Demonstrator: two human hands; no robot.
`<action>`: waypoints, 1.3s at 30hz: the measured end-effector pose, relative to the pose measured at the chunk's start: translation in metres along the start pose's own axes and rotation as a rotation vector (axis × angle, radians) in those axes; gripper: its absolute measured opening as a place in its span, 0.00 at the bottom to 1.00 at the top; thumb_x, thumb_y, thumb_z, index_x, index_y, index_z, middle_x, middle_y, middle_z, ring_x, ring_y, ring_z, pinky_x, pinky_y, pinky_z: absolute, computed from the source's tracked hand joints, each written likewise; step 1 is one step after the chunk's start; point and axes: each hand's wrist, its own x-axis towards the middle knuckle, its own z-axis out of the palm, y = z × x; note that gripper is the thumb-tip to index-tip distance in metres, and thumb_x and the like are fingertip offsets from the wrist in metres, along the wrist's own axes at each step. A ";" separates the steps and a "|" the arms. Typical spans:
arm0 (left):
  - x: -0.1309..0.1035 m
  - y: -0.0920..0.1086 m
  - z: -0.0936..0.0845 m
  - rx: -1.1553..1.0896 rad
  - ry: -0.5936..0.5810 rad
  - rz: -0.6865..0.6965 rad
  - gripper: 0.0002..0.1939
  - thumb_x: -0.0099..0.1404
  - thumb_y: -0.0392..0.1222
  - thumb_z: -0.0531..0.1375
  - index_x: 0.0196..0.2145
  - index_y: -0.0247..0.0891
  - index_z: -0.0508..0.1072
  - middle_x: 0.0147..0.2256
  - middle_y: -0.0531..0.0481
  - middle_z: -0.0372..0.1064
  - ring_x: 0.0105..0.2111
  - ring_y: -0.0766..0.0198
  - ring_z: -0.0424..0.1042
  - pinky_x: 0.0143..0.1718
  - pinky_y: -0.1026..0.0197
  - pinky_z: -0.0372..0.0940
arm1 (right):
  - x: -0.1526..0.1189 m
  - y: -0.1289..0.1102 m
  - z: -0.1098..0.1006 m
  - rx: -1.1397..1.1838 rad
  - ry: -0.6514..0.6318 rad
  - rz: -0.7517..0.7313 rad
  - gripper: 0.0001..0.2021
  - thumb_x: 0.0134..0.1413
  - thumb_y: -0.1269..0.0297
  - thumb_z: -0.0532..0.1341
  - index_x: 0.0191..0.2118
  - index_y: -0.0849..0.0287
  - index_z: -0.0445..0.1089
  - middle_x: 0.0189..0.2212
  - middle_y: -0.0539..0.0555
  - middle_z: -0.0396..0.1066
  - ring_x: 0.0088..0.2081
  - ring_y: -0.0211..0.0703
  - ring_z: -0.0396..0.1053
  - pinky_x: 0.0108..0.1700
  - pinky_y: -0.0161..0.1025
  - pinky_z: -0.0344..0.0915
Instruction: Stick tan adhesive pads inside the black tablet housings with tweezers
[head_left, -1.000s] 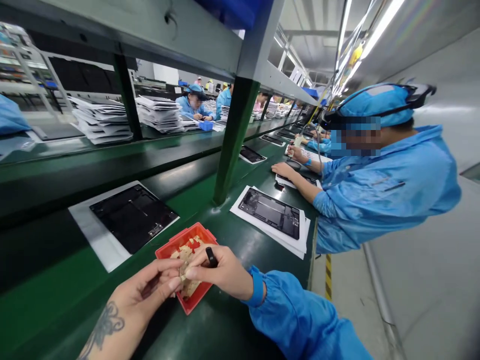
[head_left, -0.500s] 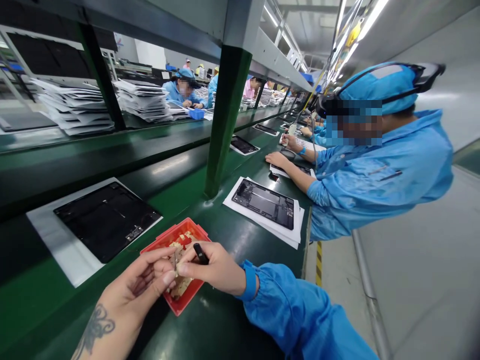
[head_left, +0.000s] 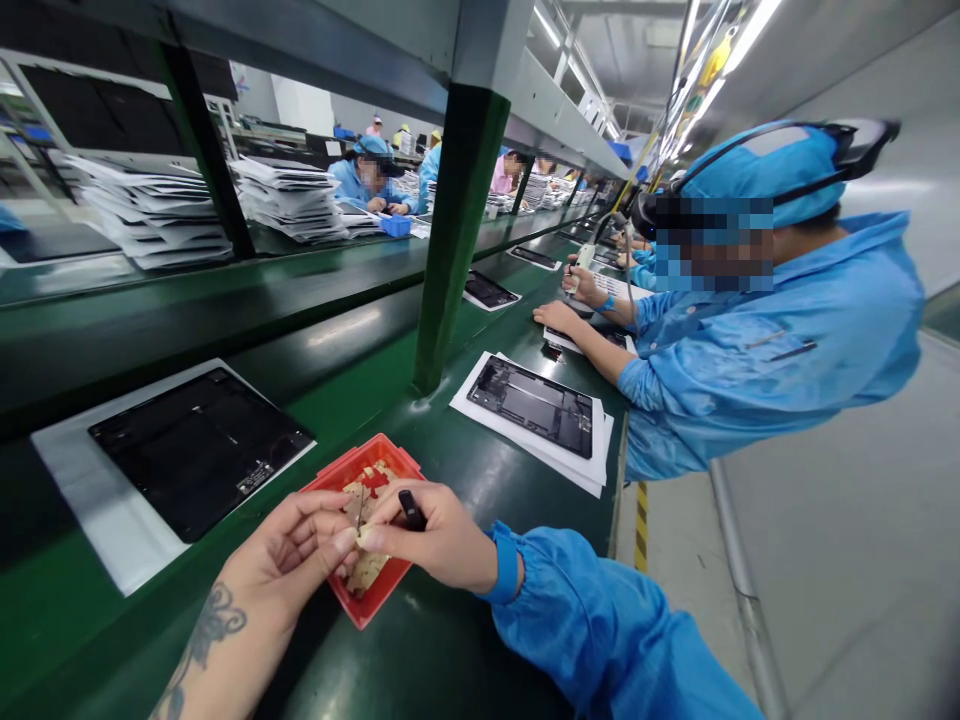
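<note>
My left hand (head_left: 304, 545) is closed in a pinch over a red plastic bin (head_left: 375, 600), its thumb and fingertips meeting my right hand's. Between them is a small pale piece (head_left: 363, 535), with a thin dark line rising beside it. My right hand (head_left: 442, 530) is closed too, pinching at the same spot. A black pen-like tool (head_left: 412, 510) sticks up from within its fingers; its lower end is hidden. Inside the bin lie many flat beige pieces (head_left: 367, 572), partly covered by my hands.
A tablet housing (head_left: 536, 405) rests on white sheets to the right. Another dark tablet panel (head_left: 195, 445) lies on white backing at left. A green post (head_left: 457, 240) rises behind the bin. A co-worker in blue (head_left: 757, 330) sits at right; stacked white sheets (head_left: 150, 210) stand far left.
The left tablet panel and its backing have slid left and nearer. My hands stay together over the bin, still pinching. The co-worker's hand with the white tool has shifted slightly.
</note>
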 end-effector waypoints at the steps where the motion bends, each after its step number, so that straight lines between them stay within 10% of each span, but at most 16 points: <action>1: 0.001 0.000 0.001 0.014 0.018 0.012 0.23 0.47 0.53 0.69 0.36 0.36 0.71 0.29 0.49 0.73 0.28 0.63 0.73 0.28 0.65 0.70 | 0.000 0.001 0.000 -0.017 0.007 -0.003 0.13 0.50 0.55 0.67 0.27 0.60 0.72 0.28 0.50 0.69 0.31 0.37 0.67 0.38 0.35 0.65; 23: 0.001 0.005 -0.011 0.108 -0.192 0.047 0.12 0.57 0.47 0.63 0.25 0.35 0.71 0.27 0.49 0.69 0.30 0.65 0.68 0.33 0.64 0.65 | 0.003 0.002 0.000 0.055 -0.036 0.141 0.11 0.56 0.60 0.63 0.27 0.62 0.67 0.25 0.48 0.66 0.28 0.34 0.63 0.34 0.33 0.61; 28: 0.002 0.009 -0.015 0.017 -0.132 0.087 0.11 0.62 0.46 0.61 0.29 0.34 0.69 0.28 0.51 0.68 0.30 0.66 0.67 0.36 0.64 0.63 | 0.002 0.000 0.000 0.060 0.119 0.193 0.14 0.56 0.57 0.62 0.27 0.60 0.64 0.16 0.43 0.54 0.20 0.30 0.51 0.26 0.32 0.53; 33: 0.009 0.005 -0.018 0.436 0.064 0.239 0.15 0.62 0.48 0.60 0.24 0.35 0.67 0.25 0.54 0.64 0.27 0.68 0.63 0.30 0.66 0.58 | 0.002 0.003 -0.002 0.012 0.230 0.196 0.16 0.57 0.52 0.60 0.28 0.60 0.61 0.15 0.42 0.51 0.20 0.30 0.47 0.25 0.33 0.47; 39: 0.014 0.002 -0.010 0.690 -0.071 0.375 0.11 0.67 0.39 0.53 0.36 0.39 0.76 0.37 0.49 0.74 0.38 0.63 0.71 0.41 0.63 0.63 | 0.003 0.004 -0.001 -0.002 0.181 0.211 0.16 0.58 0.52 0.59 0.29 0.59 0.61 0.14 0.41 0.50 0.18 0.30 0.46 0.24 0.34 0.46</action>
